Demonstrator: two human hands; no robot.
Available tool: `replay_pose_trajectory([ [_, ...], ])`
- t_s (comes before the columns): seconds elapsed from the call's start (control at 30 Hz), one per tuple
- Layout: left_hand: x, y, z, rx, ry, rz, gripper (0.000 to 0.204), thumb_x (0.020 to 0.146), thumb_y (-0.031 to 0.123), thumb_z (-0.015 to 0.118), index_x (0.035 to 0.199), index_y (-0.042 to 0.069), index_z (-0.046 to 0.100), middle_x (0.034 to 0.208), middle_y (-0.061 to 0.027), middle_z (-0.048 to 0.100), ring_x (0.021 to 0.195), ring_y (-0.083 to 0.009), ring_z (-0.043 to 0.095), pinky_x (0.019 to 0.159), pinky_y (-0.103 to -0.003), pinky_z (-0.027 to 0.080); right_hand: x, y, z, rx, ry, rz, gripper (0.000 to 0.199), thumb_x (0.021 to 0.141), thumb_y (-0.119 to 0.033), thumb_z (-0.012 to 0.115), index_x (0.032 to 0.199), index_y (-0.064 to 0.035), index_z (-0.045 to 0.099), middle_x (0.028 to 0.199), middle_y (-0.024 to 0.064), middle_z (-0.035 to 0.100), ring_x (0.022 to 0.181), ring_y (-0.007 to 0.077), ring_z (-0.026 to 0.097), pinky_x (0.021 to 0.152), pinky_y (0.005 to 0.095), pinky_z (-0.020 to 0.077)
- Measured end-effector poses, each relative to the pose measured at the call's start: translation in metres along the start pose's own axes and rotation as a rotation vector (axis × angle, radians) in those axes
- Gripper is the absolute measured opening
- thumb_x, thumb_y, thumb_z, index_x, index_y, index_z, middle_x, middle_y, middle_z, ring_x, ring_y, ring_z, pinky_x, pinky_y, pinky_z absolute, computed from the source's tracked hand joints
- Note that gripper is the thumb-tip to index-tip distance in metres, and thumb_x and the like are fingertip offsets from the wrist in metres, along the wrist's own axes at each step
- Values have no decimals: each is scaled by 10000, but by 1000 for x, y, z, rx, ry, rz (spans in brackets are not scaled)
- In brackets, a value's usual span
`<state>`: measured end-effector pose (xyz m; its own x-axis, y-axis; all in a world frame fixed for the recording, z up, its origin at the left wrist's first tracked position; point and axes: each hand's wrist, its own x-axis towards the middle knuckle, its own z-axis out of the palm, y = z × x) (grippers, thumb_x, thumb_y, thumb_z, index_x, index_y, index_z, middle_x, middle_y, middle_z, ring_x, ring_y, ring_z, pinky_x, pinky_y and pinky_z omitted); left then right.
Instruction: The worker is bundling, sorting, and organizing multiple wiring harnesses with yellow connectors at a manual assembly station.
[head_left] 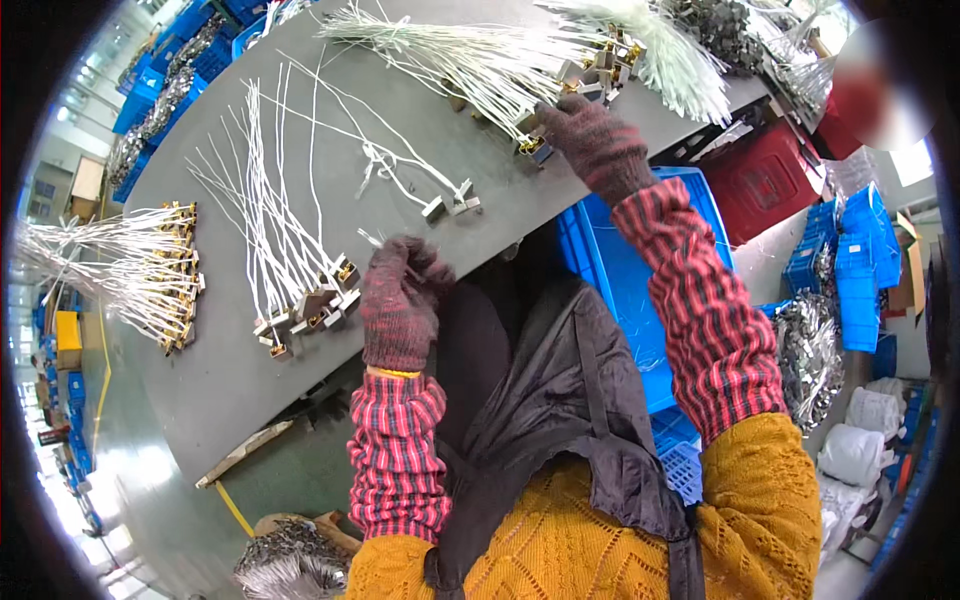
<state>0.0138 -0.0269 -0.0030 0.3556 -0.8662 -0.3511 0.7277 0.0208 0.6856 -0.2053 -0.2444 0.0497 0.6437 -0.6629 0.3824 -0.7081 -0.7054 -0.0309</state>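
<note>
My L hand (400, 305) is by the near edge of the grey table (230, 400), fingers curled in; a short white wire end (370, 238) shows right by the fingertips, but can't tell if I'm pinching it. My R hand (600, 150) is up & out to the R, fingers bent over the near end of the big wire bundle (460, 60), at the metal end blocks (532, 148); can't tell if it's got hold of one. That bundle lies across the far side of the table, white wires running off L, blocks toward the R. Btwn my hands, a bit farther off, there's a knotted wire pair (433, 209) w/ blocks on the ends nearest me. Just L of my L hand: a loose wire group (318, 305), wires pointing away from me, blocks at the near end. Further L, a gathered bundle (140, 260) is over on the table's L side, its blocks on the R. Pale strips (680, 75) lie heaped past my R hand. Under my R forearm is a blue crate (645, 275); beyond it, a dark red bin (762, 185). Both sleeves (700, 310) are red/black check.
</note>
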Motion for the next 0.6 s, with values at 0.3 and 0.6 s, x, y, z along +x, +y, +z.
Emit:
replay_pose_trajectory([
  [0.3,-22,-43,23,75,-268,-90,385,1032,330,489,1169,-23,561,1128,-189,624,1038,-299,642,941,-446,541,-115,-84,-57,800,-133,98,324,822,-133,726,1140,-158,674,937,123,700,931,297,670,805,374,532],
  [0.6,9,-112,56,-597,-519,-425,198,978,224,552,978,28,576,827,-112,641,681,-235,638,558,-347,521,-323,-123,-82,1544,19,724,171,840,-51,621,1007,-47,655,870,15,623,703,78,532,607,250,441],
])
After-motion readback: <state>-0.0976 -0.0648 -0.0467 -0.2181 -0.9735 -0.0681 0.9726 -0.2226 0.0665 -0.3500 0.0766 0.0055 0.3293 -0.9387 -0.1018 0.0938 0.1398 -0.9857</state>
